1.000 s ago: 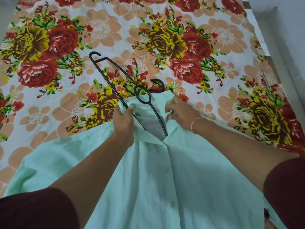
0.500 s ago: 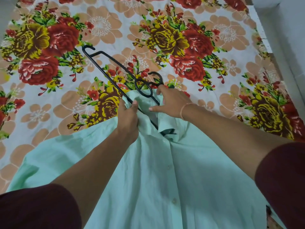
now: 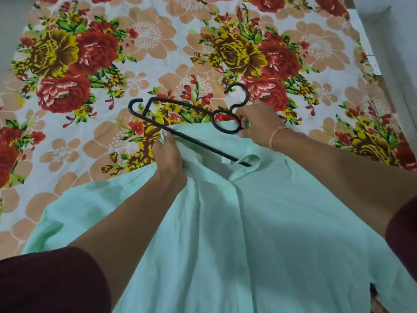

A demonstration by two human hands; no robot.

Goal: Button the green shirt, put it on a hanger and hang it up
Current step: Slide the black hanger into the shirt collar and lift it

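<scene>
1. Across a white bedsheet printed with red, yellow and peach flowers [image 3: 146, 41] lies a pale green button-front fabric shirt [image 3: 259, 222], front up, its collar [image 3: 244, 164] at the far end, touching a thin black plastic hanger [image 3: 203, 145].
2. One end of the hanger runs into the neck opening and disappears under the collar; the other end, with its small upturned tip, sticks out past the shirt over the sheet.
3. At the hanger's middle, the right hand [image 3: 255, 123] has its fingers curled round the ring below the hook; the hook rises just beyond the knuckles.
4. Just under the hanger's lower bar, on its exposed side, the left hand [image 3: 168, 157] pinches a bunched fold of the shirt's shoulder cloth, fingers clamped together on it.
5. Below the hanger, the shirt's front placket lies closed, with a small pale button [image 3: 240, 268] showing on it.
6. A thin pink band [image 3: 276, 135] circles the right wrist, near the hanger's ring.
7. Nearest the camera, well below the hanger, dark maroon sleeves [image 3: 52, 281] cover both upper arms.
</scene>
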